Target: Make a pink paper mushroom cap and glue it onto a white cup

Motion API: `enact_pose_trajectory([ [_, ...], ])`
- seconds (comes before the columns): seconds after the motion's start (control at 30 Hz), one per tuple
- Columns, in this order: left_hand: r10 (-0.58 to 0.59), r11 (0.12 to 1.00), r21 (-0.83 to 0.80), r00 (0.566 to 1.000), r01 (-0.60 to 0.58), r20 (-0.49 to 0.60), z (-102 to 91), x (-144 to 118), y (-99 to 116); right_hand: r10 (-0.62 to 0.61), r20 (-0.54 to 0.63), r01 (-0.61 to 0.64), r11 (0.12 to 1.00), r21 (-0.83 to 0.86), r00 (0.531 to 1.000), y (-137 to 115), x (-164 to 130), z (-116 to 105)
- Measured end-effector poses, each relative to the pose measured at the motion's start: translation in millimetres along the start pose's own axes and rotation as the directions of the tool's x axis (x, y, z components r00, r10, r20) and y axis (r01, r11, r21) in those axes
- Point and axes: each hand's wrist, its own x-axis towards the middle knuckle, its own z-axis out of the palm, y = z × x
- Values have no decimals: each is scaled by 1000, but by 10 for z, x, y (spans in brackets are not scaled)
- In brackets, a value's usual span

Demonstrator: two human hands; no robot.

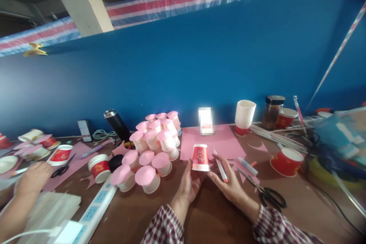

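Left hand (189, 183) grips a red paper cup (200, 157), upside down, its rim on the edge of the pink sheet (223, 141) at table centre. Right hand (228, 183) pinches a white pen (221, 169) with a red tip, close beside the cup. Risk: the cup looks light, so a loose grip may let it slide or tip under the pen. The stack of pink-topped cups (156, 141) sits near the left elbow; a bump could topple it. Open scissors (264, 192) lie just beside the right wrist.

Single head-worn view, looking forward and down, close over the table (217, 213), facing the blue wall (200, 65)
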Motion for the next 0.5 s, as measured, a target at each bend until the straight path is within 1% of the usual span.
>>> enact_pose_trajectory([
  [0.1,16,1000,-16,1000,-16,-20,-26,-1,11,-7,5,7,1000,12,1000,27,-4,9],
  [0.2,28,998,-57,999,-29,-28,-49,3,27,24,12,-25,998,50,1000,85,4,23],
  [0.4,-77,994,-74,996,80,48,-71,-21,65,164,15,-164,979,119,986,142,24,23],
  [0.5,-129,990,-52,987,135,97,-67,-47,61,148,9,-148,978,146,989,92,27,6],
])
